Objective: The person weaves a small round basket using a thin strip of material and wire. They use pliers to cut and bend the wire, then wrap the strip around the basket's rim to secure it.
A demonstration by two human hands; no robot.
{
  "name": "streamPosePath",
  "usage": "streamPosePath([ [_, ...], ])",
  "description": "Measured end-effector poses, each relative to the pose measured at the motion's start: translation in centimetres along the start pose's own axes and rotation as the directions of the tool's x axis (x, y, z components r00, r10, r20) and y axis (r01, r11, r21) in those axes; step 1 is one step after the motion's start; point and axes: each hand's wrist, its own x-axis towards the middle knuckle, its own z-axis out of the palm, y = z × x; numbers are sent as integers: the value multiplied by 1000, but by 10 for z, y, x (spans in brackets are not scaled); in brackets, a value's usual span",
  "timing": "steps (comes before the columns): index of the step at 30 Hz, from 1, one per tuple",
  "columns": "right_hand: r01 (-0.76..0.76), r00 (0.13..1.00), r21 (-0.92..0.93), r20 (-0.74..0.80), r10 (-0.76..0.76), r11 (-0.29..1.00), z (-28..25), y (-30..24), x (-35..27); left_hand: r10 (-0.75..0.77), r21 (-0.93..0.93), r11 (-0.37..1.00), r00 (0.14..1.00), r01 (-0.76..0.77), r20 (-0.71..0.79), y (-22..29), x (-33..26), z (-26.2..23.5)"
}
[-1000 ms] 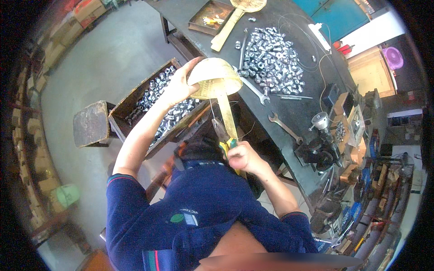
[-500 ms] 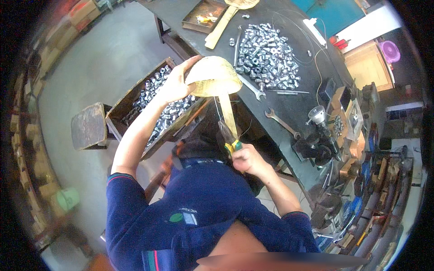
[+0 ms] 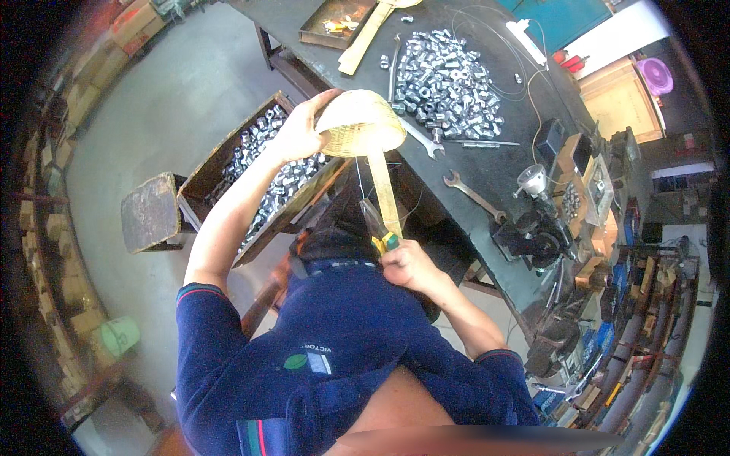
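Note:
My left hand [image 3: 303, 135] is closed on the rim of a woven bamboo ladle [image 3: 357, 125], whose round bowl is held up between the bench and my body. Its flat handle [image 3: 384, 190] points down toward my right hand [image 3: 409, 264]. That hand is wrapped round a pair of pliers [image 3: 386, 242] with yellow and green grips. The dark jaws lie beside the ladle's handle, near a thin wire [image 3: 360, 176] hanging below the bowl. Whether the jaws bite the wire I cannot tell.
On the dark bench [image 3: 426, 171] are a heap of metal fittings [image 3: 445, 83], open-end wrenches [image 3: 475, 197], a rusty tray [image 3: 327, 23] and a second bamboo ladle [image 3: 361, 49]. A wooden box [image 3: 199, 178] of fittings stands at the left, beside a stool [image 3: 150, 213].
My right hand and the pliers have shifted slightly left. My left hand still grips the ladle. The whole view has moved a little.

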Motion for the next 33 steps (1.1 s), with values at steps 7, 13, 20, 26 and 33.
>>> streamPosePath([
  [7,-154,968,157,221,117,976,-37,6,-7,-119,21,993,991,120,-59,-10,9,-20],
  [13,-408,900,302,-27,435,862,-88,13,-33,-161,-34,987,984,159,-77,-11,6,-28],
  [20,-839,544,-357,-579,607,411,-130,15,24,-176,-67,983,981,170,-84,-28,7,-19],
  [26,-844,533,-441,-637,556,304,-134,24,31,-198,-30,980,977,196,-74,-30,4,-19],
  [33,-197,934,136,-274,228,971,-15,12,40,-268,-160,953,962,256,-56,-15,0,-17],
])
